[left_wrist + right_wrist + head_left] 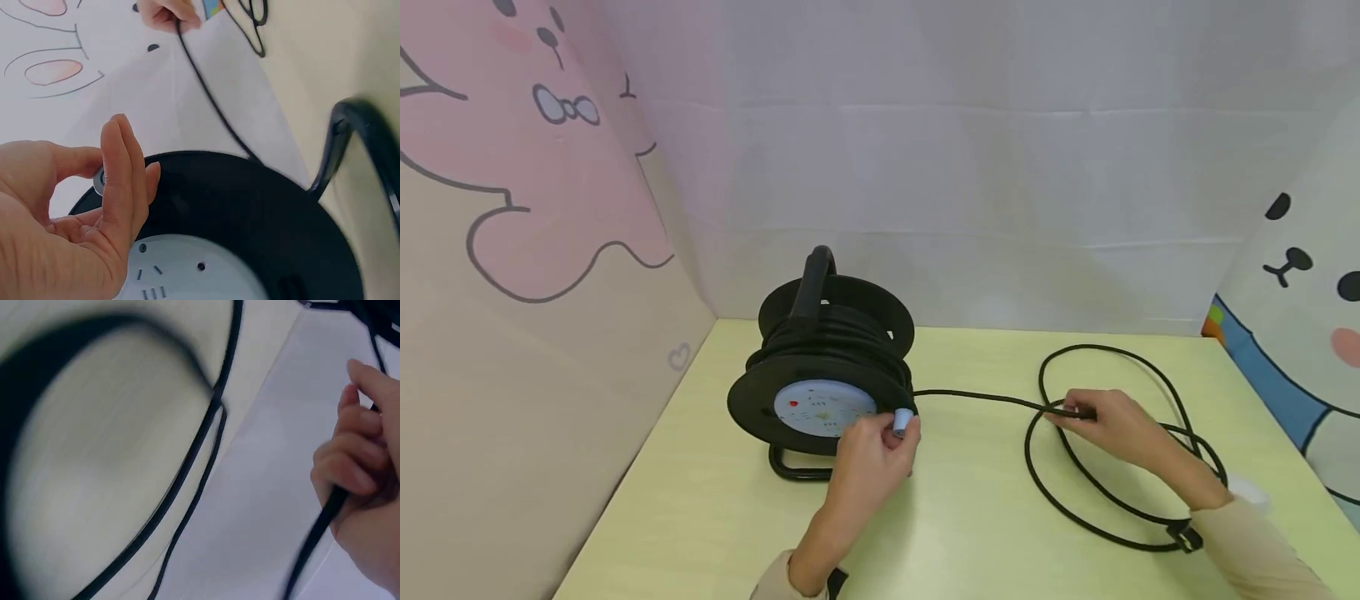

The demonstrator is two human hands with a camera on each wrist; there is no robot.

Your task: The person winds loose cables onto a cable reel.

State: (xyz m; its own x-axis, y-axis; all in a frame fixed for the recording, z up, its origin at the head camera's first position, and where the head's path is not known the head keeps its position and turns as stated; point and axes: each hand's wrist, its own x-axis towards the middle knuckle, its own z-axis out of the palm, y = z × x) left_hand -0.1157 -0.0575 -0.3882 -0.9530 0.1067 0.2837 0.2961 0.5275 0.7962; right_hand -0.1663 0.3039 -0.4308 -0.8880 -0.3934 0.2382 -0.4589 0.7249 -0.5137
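A black cable reel (835,333) with a pale blue socket face (820,408) stands on the table, its cable wound round the drum. My left hand (872,454) pinches the light blue crank knob (903,419) at the right of the reel's front disc; in the left wrist view the fingers mostly hide that knob. Out to the right, my right hand (1108,425) grips the black cable (977,396), which runs fairly straight from the drum. In the right wrist view the cable passes through the curled fingers (350,450).
Loose cable loops (1045,492) lie on the table round and under the right hand, with a black plug (1184,535) near the right sleeve. A small white object (1250,493) sits partly behind that sleeve. Printed curtains (970,167) stand along the back and sides.
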